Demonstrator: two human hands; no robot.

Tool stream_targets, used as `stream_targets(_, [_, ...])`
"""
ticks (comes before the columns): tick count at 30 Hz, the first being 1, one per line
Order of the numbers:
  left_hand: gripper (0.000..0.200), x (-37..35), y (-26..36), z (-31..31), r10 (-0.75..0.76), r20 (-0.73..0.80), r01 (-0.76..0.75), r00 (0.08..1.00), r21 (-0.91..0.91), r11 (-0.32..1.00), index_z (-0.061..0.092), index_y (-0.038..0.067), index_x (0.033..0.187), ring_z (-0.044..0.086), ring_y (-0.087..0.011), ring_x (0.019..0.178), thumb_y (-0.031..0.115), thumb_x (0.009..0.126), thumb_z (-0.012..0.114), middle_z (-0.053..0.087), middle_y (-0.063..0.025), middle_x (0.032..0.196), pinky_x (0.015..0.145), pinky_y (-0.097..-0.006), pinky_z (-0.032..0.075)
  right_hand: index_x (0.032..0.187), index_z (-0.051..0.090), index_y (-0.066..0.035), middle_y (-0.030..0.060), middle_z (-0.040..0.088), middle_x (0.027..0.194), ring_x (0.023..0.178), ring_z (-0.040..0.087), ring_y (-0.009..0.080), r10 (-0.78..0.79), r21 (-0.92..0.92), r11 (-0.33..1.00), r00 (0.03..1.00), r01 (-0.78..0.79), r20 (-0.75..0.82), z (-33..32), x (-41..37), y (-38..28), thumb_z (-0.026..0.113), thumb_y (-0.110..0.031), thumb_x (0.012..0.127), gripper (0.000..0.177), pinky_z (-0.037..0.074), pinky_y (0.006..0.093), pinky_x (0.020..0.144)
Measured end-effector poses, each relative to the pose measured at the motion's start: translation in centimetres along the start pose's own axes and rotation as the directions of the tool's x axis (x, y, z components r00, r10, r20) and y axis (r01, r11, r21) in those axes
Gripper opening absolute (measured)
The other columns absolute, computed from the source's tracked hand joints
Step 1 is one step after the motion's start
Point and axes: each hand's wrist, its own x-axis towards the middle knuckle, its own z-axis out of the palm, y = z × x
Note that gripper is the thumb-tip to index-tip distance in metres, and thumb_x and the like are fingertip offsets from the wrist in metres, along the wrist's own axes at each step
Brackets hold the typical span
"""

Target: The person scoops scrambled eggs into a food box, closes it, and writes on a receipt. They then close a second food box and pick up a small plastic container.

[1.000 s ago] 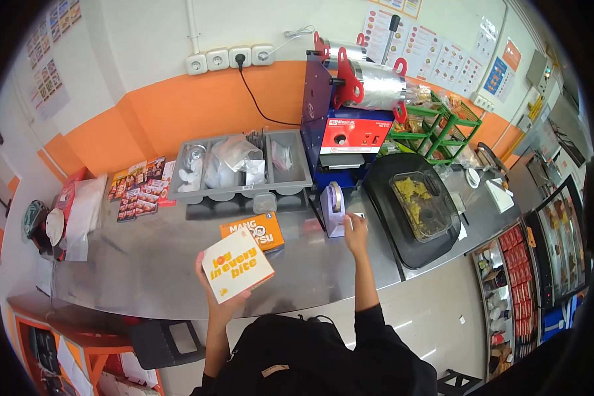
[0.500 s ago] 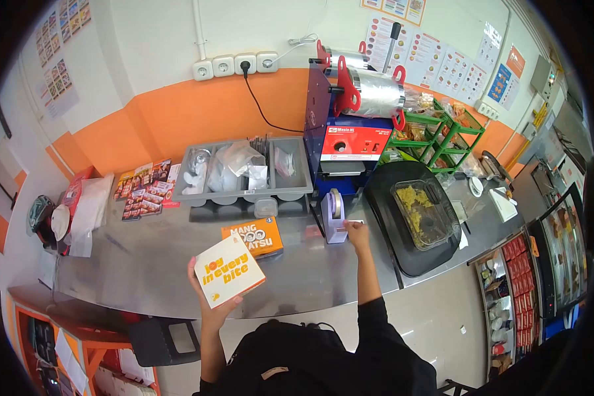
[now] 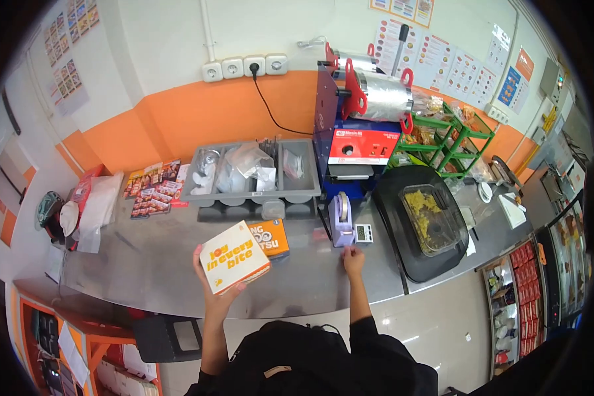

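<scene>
A white box with yellow and orange lettering [image 3: 234, 258] is gripped in my left hand [image 3: 219, 300], with its printed top tilted toward me. Just behind it an orange box [image 3: 275, 237] lies on the steel counter [image 3: 158, 264], partly covered from view. My right hand [image 3: 353, 257] is at the front end of a lilac tape dispenser [image 3: 341, 221], its fingers closed together; whatever they may hold is too small to make out. Right of the dispenser stands a small white digital timer [image 3: 363, 233].
A grey divided tray [image 3: 251, 197] holds utensils and bags. Behind the dispenser stands a blue and red sealing machine [image 3: 360, 145]. On the right, a black lid-like tray [image 3: 402, 257] bears a clear container of yellow-green food [image 3: 429, 218]. Leaflets [image 3: 155, 188] lie at the left.
My right hand has moved down and slightly left, and the timer now shows. My left hand has brought the white box a little up and right. The whole view has shifted slightly.
</scene>
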Motion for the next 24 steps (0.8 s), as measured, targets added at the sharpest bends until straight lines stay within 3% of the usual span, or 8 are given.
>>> stream_targets(2, [0.110, 0.6, 0.2, 0.3, 0.030, 0.001, -0.030, 1.000, 0.019, 0.999, 0.003, 0.014, 0.142, 0.041, -0.0245, 0.122, 0.017, 0.065, 0.082, 0.033, -0.0127, 0.131, 0.100, -0.0374, 0.039, 0.082, 0.059, -0.002, 0.0013, 0.059, 0.067, 0.058, 0.054, 0.0077, 0.097, 0.216, 0.964, 0.962, -0.154, 0.254, -1.2, -2.5, -3.8, 0.061, -0.014, 0.088, 0.013, 0.042, 0.0231, 0.052])
stream_targets(4, [0.105, 1.4, 0.9, 1.1, -0.029, 0.019, 0.030, 0.999, -0.041, 0.999, 0.004, 0.014, 0.142, 0.042, -0.0234, 0.121, 0.012, 0.069, 0.079, 0.035, -0.0124, 0.130, 0.099, -0.0365, 0.039, 0.087, 0.059, -0.003, 0.0011, 0.060, 0.074, 0.068, 0.055, 0.0073, -0.059, 0.474, 0.869, 0.924, -0.139, 0.379, -1.2, -6.7, -12.8, 0.059, -0.012, 0.089, 0.009, 0.043, 0.0227, 0.060])
stream_targets(8, [0.101, 2.6, 1.3, 2.7, -0.007, 0.047, 0.007, 0.999, -0.003, 1.000, 0.004, 0.014, 0.142, 0.043, -0.0221, 0.120, 0.009, 0.072, 0.076, 0.037, -0.0121, 0.129, 0.098, -0.0357, 0.040, 0.088, 0.060, -0.003, 0.0007, 0.061, 0.082, 0.076, 0.054, 0.0066, -0.444, 0.721, 0.693, 0.771, -0.027, 0.456, -1.5, -12.1, -25.7, 0.062, -0.008, 0.087, 0.005, 0.043, 0.0217, 0.071])
stream_targets(11, [0.103, 3.2, 1.6, 3.7, -0.004, 0.090, 0.009, 0.996, -0.057, 0.998, 0.002, 0.014, 0.141, 0.043, -0.0214, 0.120, 0.012, 0.071, 0.078, 0.037, -0.0116, 0.130, 0.098, -0.0358, 0.040, 0.088, 0.061, -0.001, 0.0015, 0.062, 0.082, 0.075, 0.054, 0.0076, -0.576, 0.713, 0.688, 0.700, 0.135, 0.423, -0.8, -13.6, -28.7, 0.062, -0.006, 0.086, 0.006, 0.044, 0.0224, 0.071])
stream_targets(14, [0.112, 3.5, 1.5, 4.4, 0.017, 0.124, -0.006, 0.992, -0.083, 0.997, 0.003, 0.017, 0.143, 0.041, -0.0220, 0.123, 0.029, 0.065, 0.083, 0.036, -0.0091, 0.133, 0.101, -0.0382, 0.038, 0.087, 0.062, 0.001, 0.0020, 0.063, 0.079, 0.073, 0.054, 0.0073, -0.511, 0.683, 0.722, 0.751, 0.111, 0.418, 0.0, -13.7, -29.3, 0.062, -0.006, 0.085, 0.006, 0.044, 0.0225, 0.069])
stream_targets(16, [0.111, 3.7, 1.8, 4.7, 0.074, 0.186, -0.052, 0.980, -0.118, 0.992, -0.002, 0.014, 0.141, 0.044, -0.0222, 0.120, 0.018, 0.068, 0.082, 0.038, -0.0106, 0.130, 0.097, -0.0358, 0.041, 0.086, 0.062, 0.001, 0.0021, 0.063, 0.078, 0.071, 0.054, 0.0069, -0.503, 0.672, 0.728, 0.772, 0.136, 0.389, -0.1, -13.5, -29.7, 0.063, -0.006, 0.085, 0.007, 0.044, 0.0226, 0.068])
stream_targets(20, [0.111, 3.7, 1.8, 5.3, 0.109, 0.213, -0.092, 0.971, -0.086, 0.992, -0.001, 0.014, 0.141, 0.045, -0.0223, 0.119, 0.014, 0.067, 0.082, 0.036, -0.0109, 0.131, 0.096, -0.0360, 0.043, 0.085, 0.064, 0.001, 0.0022, 0.065, 0.076, 0.068, 0.053, 0.0057, -0.458, 0.629, 0.759, 0.824, 0.167, 0.333, -0.4, -13.6, -30.0, 0.065, -0.007, 0.084, 0.008, 0.044, 0.0221, 0.065])
stream_targets(24, [0.106, 3.4, 2.4, 6.5, 0.203, 0.124, -0.204, 0.971, -0.005, 0.979, 0.005, 0.013, 0.140, 0.046, -0.0224, 0.116, 0.009, 0.067, 0.081, 0.036, -0.0116, 0.128, 0.093, -0.0346, 0.045, 0.084, 0.066, 0.000, 0.0014, 0.065, 0.073, 0.066, 0.053, 0.0050, -0.437, 0.622, 0.765, 0.845, 0.168, 0.309, -0.6, -13.7, -29.9, 0.066, -0.009, 0.083, 0.008, 0.043, 0.0216, 0.063])
